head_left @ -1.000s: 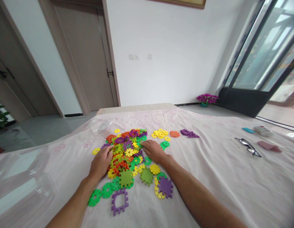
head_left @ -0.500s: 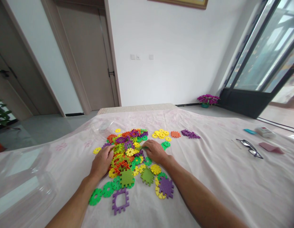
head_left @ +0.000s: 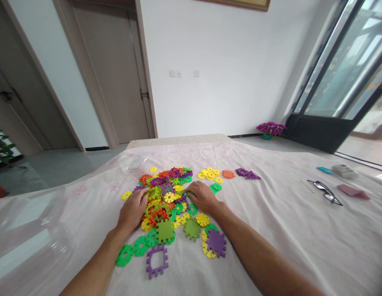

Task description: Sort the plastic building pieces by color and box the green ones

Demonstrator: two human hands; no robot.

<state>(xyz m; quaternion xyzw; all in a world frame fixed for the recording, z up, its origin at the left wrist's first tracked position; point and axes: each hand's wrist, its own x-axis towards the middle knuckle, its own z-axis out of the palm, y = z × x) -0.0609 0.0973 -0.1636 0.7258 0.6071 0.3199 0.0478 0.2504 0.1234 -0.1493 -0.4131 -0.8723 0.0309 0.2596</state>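
L hand (head_left: 132, 209) & R hand (head_left: 203, 196), both loosely open w/ nothing clearly gripped, flank the pile of plastic pieces (head_left: 168, 198) mid-frame: sift w/ light fingertips, so none scatter

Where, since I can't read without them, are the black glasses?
In the head view, the black glasses lie on the pink sheet far to the right of the right hand, just left of a dark red pouch.

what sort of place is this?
Probably a home bedroom: a bed under a pink sheet, an interior door, a sliding glass door, plastic toy pieces heaped on the sheet.
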